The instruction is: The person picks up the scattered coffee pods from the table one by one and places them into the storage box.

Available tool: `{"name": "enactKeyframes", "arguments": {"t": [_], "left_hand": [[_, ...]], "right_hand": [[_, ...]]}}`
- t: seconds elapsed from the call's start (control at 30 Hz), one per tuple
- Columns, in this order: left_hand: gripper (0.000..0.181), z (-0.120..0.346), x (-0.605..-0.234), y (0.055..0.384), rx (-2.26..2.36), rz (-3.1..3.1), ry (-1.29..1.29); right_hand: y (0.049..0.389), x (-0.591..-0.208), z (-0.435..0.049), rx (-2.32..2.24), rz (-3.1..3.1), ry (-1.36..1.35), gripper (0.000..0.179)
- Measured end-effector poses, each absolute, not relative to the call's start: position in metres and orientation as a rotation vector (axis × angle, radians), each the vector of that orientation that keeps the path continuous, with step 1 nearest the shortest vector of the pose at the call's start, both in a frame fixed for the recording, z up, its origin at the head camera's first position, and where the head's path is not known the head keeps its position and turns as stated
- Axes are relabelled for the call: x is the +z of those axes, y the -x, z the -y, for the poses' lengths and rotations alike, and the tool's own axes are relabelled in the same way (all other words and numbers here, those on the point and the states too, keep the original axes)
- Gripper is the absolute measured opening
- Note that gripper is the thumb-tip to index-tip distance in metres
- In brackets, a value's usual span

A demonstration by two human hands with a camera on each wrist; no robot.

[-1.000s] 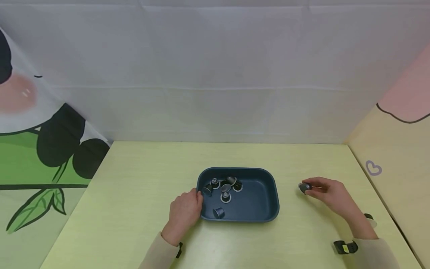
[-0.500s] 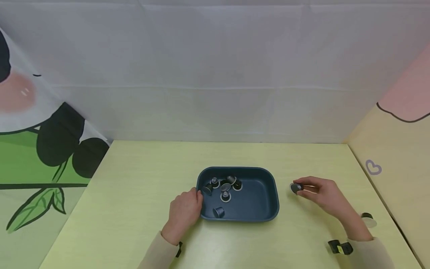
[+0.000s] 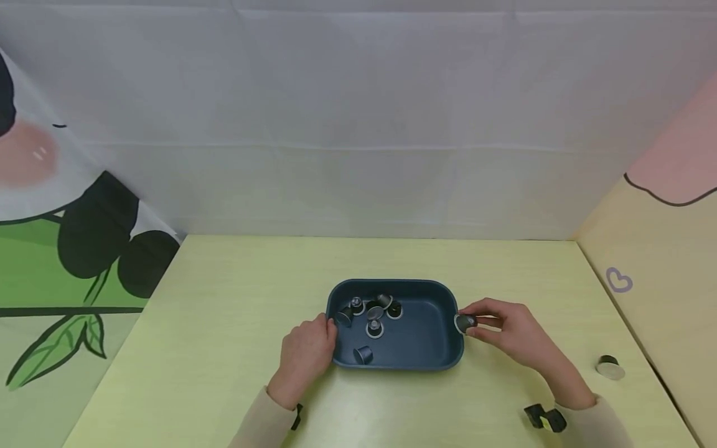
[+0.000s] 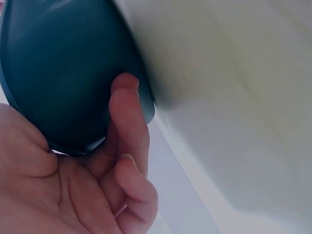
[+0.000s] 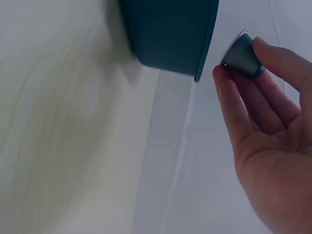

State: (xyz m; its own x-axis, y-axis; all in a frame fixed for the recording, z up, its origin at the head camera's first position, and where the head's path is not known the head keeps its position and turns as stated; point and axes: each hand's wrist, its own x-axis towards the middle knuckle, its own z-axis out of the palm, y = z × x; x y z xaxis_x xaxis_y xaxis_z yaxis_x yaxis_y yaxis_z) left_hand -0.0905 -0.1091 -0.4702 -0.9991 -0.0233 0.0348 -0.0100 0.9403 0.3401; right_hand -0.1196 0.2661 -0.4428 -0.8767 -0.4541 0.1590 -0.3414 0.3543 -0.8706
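Note:
A dark blue rectangular tray [image 3: 426,361] stands on the table, with several dark coffee capsules [image 3: 374,328] gathered in its left half. My left hand [image 3: 307,347] grips the tray's left end; in the left wrist view, fingers [image 4: 129,117] lie along the outer wall while the thumb is at the rim. Between thumb and fingertips my right hand [image 3: 512,330] pinches a dark grey coffee capsule [image 5: 242,56] with a silvery rim. That capsule is right at the tray's right rim in the head view, and the right wrist view shows it above rim height.
Another dark coffee capsule with a pale, wide base [image 3: 609,368] lies on the pale yellow table [image 3: 252,292] at the far right. A white sheet [image 3: 358,124] hangs behind the table, and a cream side panel [image 3: 661,298] borders its right edge.
My right hand has moved left with the pinched capsule, from over the table to the tray's right rim. The left hand and the tray have stayed in place.

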Motion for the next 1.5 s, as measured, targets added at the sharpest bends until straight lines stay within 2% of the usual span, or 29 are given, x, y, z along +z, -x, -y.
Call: {"name": "enactKeyframes", "arguments": {"t": [0.13,0.33,1.5], "left_hand": [[0.033,0.109,-0.470,0.090,-0.535,3.053,-0.018],[0.032,0.107,-0.469,0.089,-0.521,3.039,-0.007],[0.031,0.109,-0.466,0.089,-0.536,3.058,-0.002]], "right_hand": [[0.120,-0.439,-0.256,-1.564,-2.470,0.811,0.029],[0.125,-0.431,-0.242,-1.519,-2.465,0.777,0.027],[0.176,-0.386,-0.153,-1.563,-2.405,0.932,0.028]]}}
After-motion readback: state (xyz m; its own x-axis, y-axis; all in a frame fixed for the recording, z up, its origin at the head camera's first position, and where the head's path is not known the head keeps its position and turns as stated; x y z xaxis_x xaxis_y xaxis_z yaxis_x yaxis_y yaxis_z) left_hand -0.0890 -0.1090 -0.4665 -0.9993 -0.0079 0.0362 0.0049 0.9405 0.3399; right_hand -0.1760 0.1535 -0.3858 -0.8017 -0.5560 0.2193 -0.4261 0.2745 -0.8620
